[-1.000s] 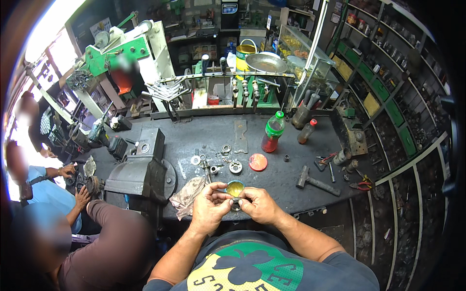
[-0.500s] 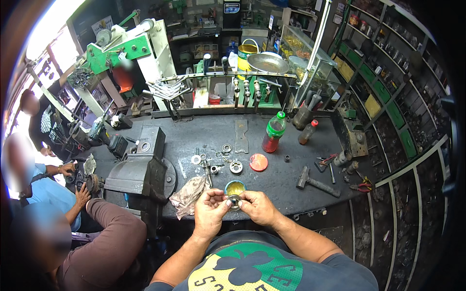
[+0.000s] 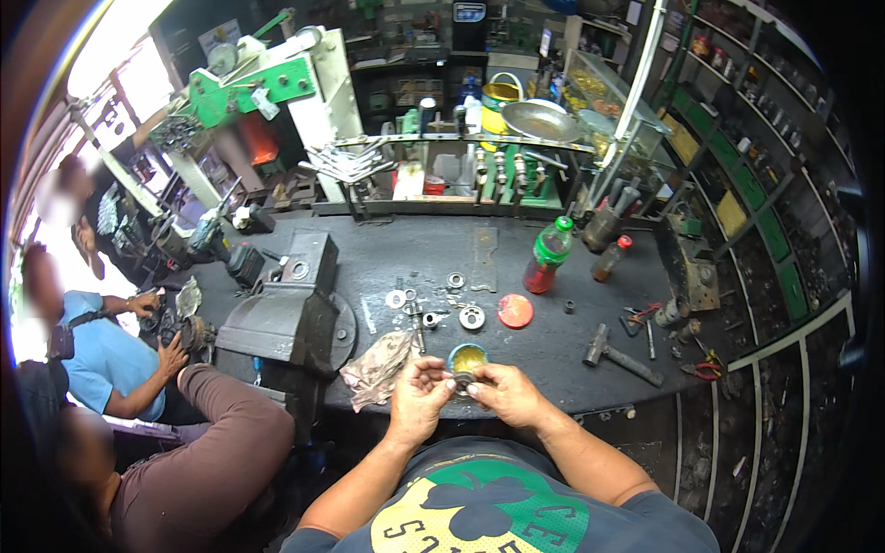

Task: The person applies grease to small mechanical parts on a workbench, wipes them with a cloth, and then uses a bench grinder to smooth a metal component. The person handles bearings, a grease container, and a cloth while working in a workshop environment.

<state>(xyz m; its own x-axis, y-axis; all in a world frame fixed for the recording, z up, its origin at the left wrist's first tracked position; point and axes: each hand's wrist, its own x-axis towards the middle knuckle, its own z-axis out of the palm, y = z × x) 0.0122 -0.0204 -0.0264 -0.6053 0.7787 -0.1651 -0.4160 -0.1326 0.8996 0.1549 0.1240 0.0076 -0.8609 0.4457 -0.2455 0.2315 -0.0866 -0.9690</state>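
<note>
At the bench (image 3: 415, 249) my left hand (image 3: 419, 401) and right hand (image 3: 507, 394) pinch a ring (image 3: 464, 377), handling step imo, next needs steadiness.

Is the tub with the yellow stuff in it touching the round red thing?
Apart: the head view shows dark bench between the tub and the round red thing.

head-worn fisheye view, facing down; hands (image 3: 418, 401) near, workbench (image 3: 406, 244) beyond
</note>
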